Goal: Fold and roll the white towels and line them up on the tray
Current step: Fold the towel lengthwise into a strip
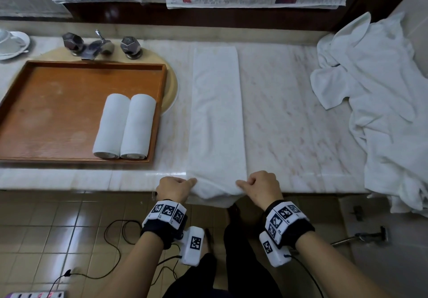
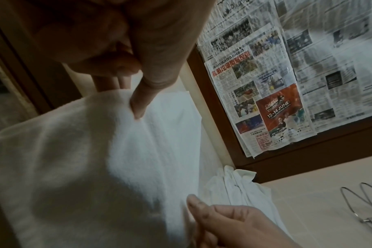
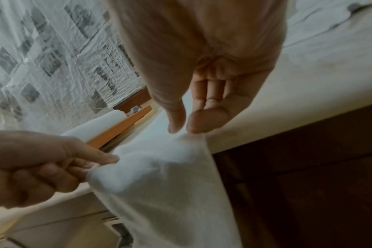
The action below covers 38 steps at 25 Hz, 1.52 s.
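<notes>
Folded towel (image 1: 216,112) | left hand (image 1: 173,187); right hand (image 1: 260,186) pinch near corners

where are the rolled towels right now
In the head view, two rolled towels lie side by side, touching, in the near right corner of the wooden tray, left of the folded towel.

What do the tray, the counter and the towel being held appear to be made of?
Tray: likely wood, orange-brown varnish, worn pale patches. Counter: looks like polished marble, pinkish veins and glossy front edge. Towel: soft white terry-like cloth, fuzzy nap, creasing where left hand and right hand pinch it.
</notes>
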Each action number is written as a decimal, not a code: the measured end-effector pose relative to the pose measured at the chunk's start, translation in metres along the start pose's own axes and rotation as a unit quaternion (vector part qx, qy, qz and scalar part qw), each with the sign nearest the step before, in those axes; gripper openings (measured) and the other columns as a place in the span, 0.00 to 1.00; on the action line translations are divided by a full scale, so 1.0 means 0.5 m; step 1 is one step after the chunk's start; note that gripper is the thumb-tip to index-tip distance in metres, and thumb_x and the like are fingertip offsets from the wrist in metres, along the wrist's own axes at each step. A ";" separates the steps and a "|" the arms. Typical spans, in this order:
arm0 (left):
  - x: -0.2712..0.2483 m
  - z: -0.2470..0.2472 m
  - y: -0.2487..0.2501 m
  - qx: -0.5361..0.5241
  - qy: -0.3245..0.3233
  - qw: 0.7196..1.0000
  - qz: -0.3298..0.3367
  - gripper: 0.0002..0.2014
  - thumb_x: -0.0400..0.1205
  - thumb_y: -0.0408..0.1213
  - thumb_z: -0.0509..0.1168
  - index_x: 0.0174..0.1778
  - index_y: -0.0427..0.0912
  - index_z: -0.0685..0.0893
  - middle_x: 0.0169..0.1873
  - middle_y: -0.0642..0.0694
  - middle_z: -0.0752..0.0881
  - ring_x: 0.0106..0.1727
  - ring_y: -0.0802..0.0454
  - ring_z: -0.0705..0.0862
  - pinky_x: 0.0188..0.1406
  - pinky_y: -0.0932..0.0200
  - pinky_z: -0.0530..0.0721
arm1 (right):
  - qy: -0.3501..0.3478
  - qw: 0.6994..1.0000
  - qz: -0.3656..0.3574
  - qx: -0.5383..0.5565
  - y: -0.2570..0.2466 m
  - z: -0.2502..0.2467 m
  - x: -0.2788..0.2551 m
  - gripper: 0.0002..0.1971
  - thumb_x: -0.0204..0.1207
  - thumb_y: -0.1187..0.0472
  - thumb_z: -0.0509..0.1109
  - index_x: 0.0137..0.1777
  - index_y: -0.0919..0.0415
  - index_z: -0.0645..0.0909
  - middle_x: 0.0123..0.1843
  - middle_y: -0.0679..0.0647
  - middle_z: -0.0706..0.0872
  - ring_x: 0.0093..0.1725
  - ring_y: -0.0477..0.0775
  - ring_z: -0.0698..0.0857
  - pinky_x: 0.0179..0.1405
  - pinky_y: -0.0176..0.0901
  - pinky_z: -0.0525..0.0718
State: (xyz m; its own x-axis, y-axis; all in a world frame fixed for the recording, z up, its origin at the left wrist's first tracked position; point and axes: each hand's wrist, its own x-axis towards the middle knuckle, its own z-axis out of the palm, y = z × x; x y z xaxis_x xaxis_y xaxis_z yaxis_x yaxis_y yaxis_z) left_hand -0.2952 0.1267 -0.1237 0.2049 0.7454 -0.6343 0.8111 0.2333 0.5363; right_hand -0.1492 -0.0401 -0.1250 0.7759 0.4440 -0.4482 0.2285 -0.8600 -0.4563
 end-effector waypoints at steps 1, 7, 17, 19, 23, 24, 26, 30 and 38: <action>0.001 -0.001 0.000 -0.001 0.000 1.000 -0.001 0.15 0.75 0.47 0.76 0.31 0.38 0.89 0.28 0.42 0.88 0.35 0.46 0.86 0.43 0.54 0.86 | -0.010 1.000 -0.004 -0.009 -0.009 0.009 -0.006 0.21 0.71 0.45 0.75 0.25 0.56 0.76 0.27 0.51 0.83 0.31 0.54 0.84 0.39 0.44 0.84; -0.006 -0.002 0.004 0.003 0.002 1.000 -0.001 0.14 0.75 0.47 0.76 0.28 0.44 0.86 0.28 0.43 0.88 0.35 0.49 0.86 0.40 0.58 0.84 | -0.038 0.998 -0.017 -0.041 -0.028 0.024 0.004 0.13 0.75 0.59 0.66 0.32 0.66 0.81 0.33 0.58 0.85 0.33 0.58 0.83 0.37 0.46 0.84; -0.006 0.000 0.000 0.051 0.008 0.998 0.031 0.15 0.72 0.47 0.77 0.27 0.41 0.87 0.25 0.45 0.88 0.34 0.47 0.87 0.45 0.53 0.88 | -0.013 0.999 -0.035 0.012 -0.006 0.012 0.000 0.09 0.72 0.60 0.66 0.34 0.64 0.79 0.33 0.56 0.84 0.34 0.57 0.81 0.35 0.44 0.78; -0.012 0.003 -0.002 0.076 0.005 0.996 0.056 0.15 0.71 0.47 0.77 0.27 0.39 0.87 0.22 0.46 0.87 0.29 0.48 0.88 0.37 0.52 0.90 | -0.010 0.999 -0.035 -0.040 -0.010 0.019 -0.007 0.08 0.77 0.57 0.63 0.39 0.60 0.78 0.39 0.54 0.84 0.40 0.57 0.81 0.38 0.44 0.78; -0.022 -0.014 0.002 0.161 0.072 0.979 0.105 0.12 0.74 0.51 0.74 0.42 0.45 0.89 0.42 0.46 0.89 0.47 0.43 0.87 0.48 0.52 0.86 | 0.071 0.983 -0.103 -0.133 -0.028 0.040 -0.025 0.13 0.79 0.54 0.63 0.62 0.55 0.75 0.64 0.51 0.75 0.64 0.56 0.73 0.62 0.52 0.73; -0.019 -0.015 0.005 0.180 0.102 0.969 0.132 0.15 0.76 0.51 0.72 0.52 0.45 0.88 0.52 0.44 0.87 0.55 0.43 0.85 0.55 0.49 0.84 | 0.067 0.978 -0.141 -0.141 -0.029 0.045 -0.024 0.18 0.81 0.54 0.62 0.70 0.55 0.73 0.73 0.53 0.71 0.73 0.57 0.68 0.70 0.57 0.69; -0.009 0.007 0.014 0.177 0.100 0.950 0.239 0.25 0.83 0.52 0.63 0.73 0.43 0.76 0.76 0.42 0.72 0.76 0.42 0.71 0.74 0.43 0.72 | -0.002 0.961 -0.212 -0.176 -0.037 0.058 -0.016 0.27 0.85 0.54 0.55 0.83 0.57 0.56 0.87 0.53 0.49 0.85 0.56 0.46 0.81 0.69 0.51; 0.019 0.085 0.009 0.310 -0.111 0.861 0.387 0.32 0.87 0.56 0.34 0.84 0.47 0.36 0.83 0.49 0.32 0.82 0.53 0.29 0.81 0.43 0.31 | -0.112 0.939 -0.224 -0.235 -0.034 0.075 0.017 0.32 0.87 0.44 0.41 0.84 0.55 0.31 0.83 0.47 0.25 0.82 0.49 0.26 0.78 0.75 0.36; 0.077 0.088 0.080 0.308 -0.107 0.878 0.350 0.30 0.87 0.54 0.30 0.83 0.45 0.32 0.82 0.49 0.29 0.82 0.54 0.29 0.80 0.44 0.27 | -0.106 0.952 -0.183 -0.221 -0.082 0.046 0.094 0.34 0.85 0.42 0.36 0.83 0.57 0.29 0.81 0.48 0.22 0.83 0.51 0.28 0.78 0.75 0.36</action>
State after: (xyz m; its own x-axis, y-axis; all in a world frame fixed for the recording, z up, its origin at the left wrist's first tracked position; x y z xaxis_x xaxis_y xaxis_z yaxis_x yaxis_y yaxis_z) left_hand -0.2307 0.1374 -0.1511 0.8161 0.4224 -0.3943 0.5745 -0.6664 0.4753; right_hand -0.1356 0.0218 -0.1451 0.4707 0.7353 -0.4877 0.7230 -0.6382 -0.2644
